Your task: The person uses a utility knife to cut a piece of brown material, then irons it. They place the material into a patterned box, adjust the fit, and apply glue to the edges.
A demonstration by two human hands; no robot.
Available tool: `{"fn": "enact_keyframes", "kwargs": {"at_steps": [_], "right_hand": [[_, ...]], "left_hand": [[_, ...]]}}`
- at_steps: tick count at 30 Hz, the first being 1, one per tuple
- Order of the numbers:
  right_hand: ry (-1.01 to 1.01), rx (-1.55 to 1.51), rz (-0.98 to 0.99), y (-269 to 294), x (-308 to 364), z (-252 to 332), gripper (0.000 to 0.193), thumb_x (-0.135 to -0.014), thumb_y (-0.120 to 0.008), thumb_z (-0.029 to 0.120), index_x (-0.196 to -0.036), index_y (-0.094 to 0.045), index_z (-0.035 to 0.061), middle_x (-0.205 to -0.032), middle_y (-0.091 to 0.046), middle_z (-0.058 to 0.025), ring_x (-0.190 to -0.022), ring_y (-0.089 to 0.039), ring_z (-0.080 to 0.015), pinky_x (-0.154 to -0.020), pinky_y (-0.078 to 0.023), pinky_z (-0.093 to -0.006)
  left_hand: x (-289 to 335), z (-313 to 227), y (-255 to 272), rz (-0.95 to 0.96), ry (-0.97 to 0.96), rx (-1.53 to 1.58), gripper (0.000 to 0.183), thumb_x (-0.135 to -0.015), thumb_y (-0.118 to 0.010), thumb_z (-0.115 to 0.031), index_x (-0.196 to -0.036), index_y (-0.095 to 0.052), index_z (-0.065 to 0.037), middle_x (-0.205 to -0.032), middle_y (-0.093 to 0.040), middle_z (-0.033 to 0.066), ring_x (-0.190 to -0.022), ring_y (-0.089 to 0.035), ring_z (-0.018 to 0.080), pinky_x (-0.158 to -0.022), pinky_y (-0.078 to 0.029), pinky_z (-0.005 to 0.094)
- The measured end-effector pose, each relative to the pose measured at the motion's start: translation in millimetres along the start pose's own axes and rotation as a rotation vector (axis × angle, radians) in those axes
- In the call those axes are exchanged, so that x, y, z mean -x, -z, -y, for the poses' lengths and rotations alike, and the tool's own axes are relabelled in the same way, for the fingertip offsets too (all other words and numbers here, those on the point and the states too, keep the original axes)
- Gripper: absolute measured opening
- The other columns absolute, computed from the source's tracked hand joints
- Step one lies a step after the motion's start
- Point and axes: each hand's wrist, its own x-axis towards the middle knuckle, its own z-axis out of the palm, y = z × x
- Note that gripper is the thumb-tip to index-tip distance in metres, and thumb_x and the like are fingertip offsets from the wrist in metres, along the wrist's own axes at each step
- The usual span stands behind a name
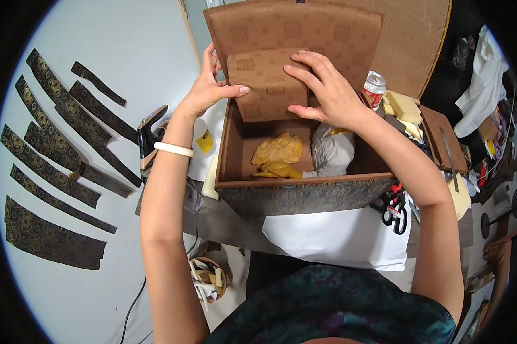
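Note:
A box (304, 198) stands before me with a dark patterned outside, a brown inside and its brown patterned lid (344, 34) raised. Above the opening, in front of the lid, is a rectangular brown panel (267, 80) in matching fabric. At its left side my left hand (204, 92) has its thumb on the panel's face; the other fingers are partly hidden behind. My right hand (330, 94) grips the panel's right side, fingertips near the top corner and thumb lower down. Inside the box lie a crumpled yellow cloth (278, 149) and a bundled whitish cloth (332, 152).
Scissors (395, 212) with black and red handles lie by the box's front right, near white paper (338, 241). A drink can (374, 89) and yellowish blocks (404, 106) stand right. Left are an iron (149, 135) and dark fabric strips (57, 157); below is a bin (215, 281).

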Motion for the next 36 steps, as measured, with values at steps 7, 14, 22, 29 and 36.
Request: {"fn": "enact_keyframes", "kwargs": {"at_steps": [7,14,22,29,36], "right_hand": [[0.004,-0.014,0.002,-0.8,3.9,0.2,0.076,-0.081,-0.087,0.031,-0.145,-0.053,0.0091,-0.145,-0.049,-0.0177,-0.137,-0.048,-0.0407,-0.112,-0.048,-0.0491],[0.011,0.015,-0.005,-2.8,5.2,0.8,0.069,-0.084,-0.083,0.038,-0.141,-0.054,0.0094,-0.142,-0.049,-0.0169,-0.137,-0.047,-0.0388,-0.104,-0.054,-0.0478],[-0.009,-0.001,0.006,-5.2,7.5,-0.5,0.069,-0.086,-0.082,0.039,-0.142,-0.053,0.0101,-0.143,-0.048,-0.0162,-0.137,-0.047,-0.0379,-0.100,-0.057,-0.0464],[-0.056,-0.041,0.046,-3.4,7.1,1.1,0.070,-0.086,-0.082,0.030,-0.147,-0.053,0.0128,-0.149,-0.047,-0.0154,-0.142,-0.045,-0.0383,-0.112,-0.048,-0.0488],[0.061,0.075,0.073,6.4,4.4,-8.3,0.060,-0.096,-0.070,0.042,-0.146,-0.053,0.0148,-0.147,-0.049,-0.0151,-0.138,-0.048,-0.0384,-0.117,-0.042,-0.0512]], "left_hand": [[-0.3,5.2,0.8,0.004,-0.037,-0.024,0.138,-0.064,-0.097,-0.021,-0.165,-0.002,-0.015,-0.167,-0.027,0.0174,-0.153,-0.031,0.0334,-0.118,-0.040,0.0575],[-0.6,9.9,2.8,0.016,-0.039,-0.059,0.138,-0.065,-0.096,-0.021,-0.165,-0.001,-0.015,-0.168,-0.025,0.0180,-0.155,-0.028,0.0341,-0.119,-0.037,0.0579],[0.9,5.2,1.3,0.028,-0.028,-0.024,0.135,-0.067,-0.094,-0.016,-0.166,-0.002,-0.014,-0.169,-0.022,0.0174,-0.157,-0.021,0.0333,-0.125,-0.028,0.0512],[-0.9,6.3,3.9,0.018,-0.039,-0.059,0.137,-0.065,-0.096,-0.021,-0.165,-0.003,-0.014,-0.167,-0.024,0.0200,-0.155,-0.027,0.0346,-0.119,-0.041,0.0551],[6.3,7.7,1.8,0.019,-0.037,-0.050,0.130,-0.072,-0.090,-0.008,-0.166,-0.001,-0.014,-0.169,-0.020,0.0153,-0.157,-0.020,0.0320,-0.119,-0.041,0.0482]]}}
